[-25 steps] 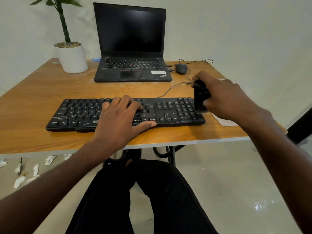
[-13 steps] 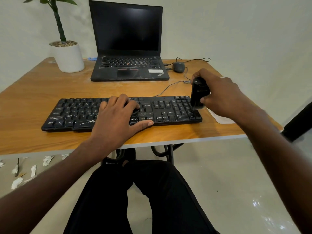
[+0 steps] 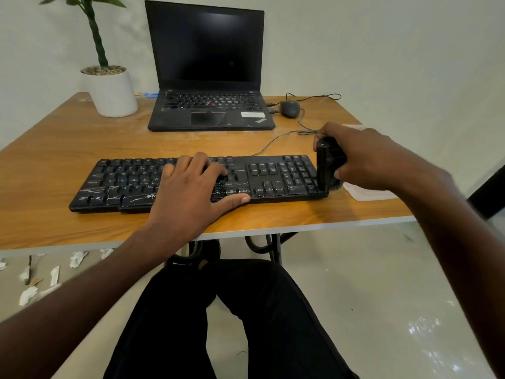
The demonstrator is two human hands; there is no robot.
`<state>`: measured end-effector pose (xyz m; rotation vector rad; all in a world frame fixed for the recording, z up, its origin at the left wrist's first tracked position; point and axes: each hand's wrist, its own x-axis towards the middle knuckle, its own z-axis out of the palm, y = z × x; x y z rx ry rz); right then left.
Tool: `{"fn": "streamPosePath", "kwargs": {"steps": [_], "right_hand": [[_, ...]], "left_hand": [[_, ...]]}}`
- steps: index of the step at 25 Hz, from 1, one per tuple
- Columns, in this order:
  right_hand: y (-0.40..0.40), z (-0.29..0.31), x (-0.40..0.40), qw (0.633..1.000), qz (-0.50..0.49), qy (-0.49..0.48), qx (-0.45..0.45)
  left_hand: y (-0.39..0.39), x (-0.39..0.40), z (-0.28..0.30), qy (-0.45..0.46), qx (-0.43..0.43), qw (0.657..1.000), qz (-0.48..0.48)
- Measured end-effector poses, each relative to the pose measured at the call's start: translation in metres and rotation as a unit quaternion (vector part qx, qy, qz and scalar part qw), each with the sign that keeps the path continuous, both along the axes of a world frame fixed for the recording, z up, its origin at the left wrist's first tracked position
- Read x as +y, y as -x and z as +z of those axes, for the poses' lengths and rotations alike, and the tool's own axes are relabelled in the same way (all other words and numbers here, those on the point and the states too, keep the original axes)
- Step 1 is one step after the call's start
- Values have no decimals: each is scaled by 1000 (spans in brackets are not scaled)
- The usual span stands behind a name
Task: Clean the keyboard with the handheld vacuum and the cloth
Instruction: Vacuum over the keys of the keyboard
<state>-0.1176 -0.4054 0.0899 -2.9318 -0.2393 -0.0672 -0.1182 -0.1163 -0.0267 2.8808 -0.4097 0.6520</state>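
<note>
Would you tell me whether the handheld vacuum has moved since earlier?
Yes, the handheld vacuum slid toward the front edge of the keyboard.

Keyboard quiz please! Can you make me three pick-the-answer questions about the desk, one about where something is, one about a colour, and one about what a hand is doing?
1. Where is the mouse?
A. right of the laptop
B. on the keyboard
C. beside the plant pot

2. What colour is the plant pot?
A. black
B. white
C. blue

3. What is the right hand doing?
A. lying flat
B. pointing
C. gripping the handheld vacuum

Answers:
1 A, it sits past the laptop's right edge.
2 B, the pot is plain white.
3 C, its fingers wrap the black vacuum at the keyboard's right end, while the left hand rests on the keys.
</note>
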Motion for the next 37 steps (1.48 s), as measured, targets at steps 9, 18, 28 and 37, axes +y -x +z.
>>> {"fn": "streamPosePath", "kwargs": {"steps": [9,18,28,37], "right_hand": [[6,8,-1,998,-29,35,32],[10,3,24,996,59,-56,29],[11,-3,32,994,64,-82,-40],[9,-7,32,991,62,-60,-104]], "left_hand": [[0,0,-1,3,-6,1000,-1],[-1,0,0,3,-6,1000,0],[-1,1,-1,1,-9,1000,-2],[-1,1,-1,-2,-9,1000,-3]]}}
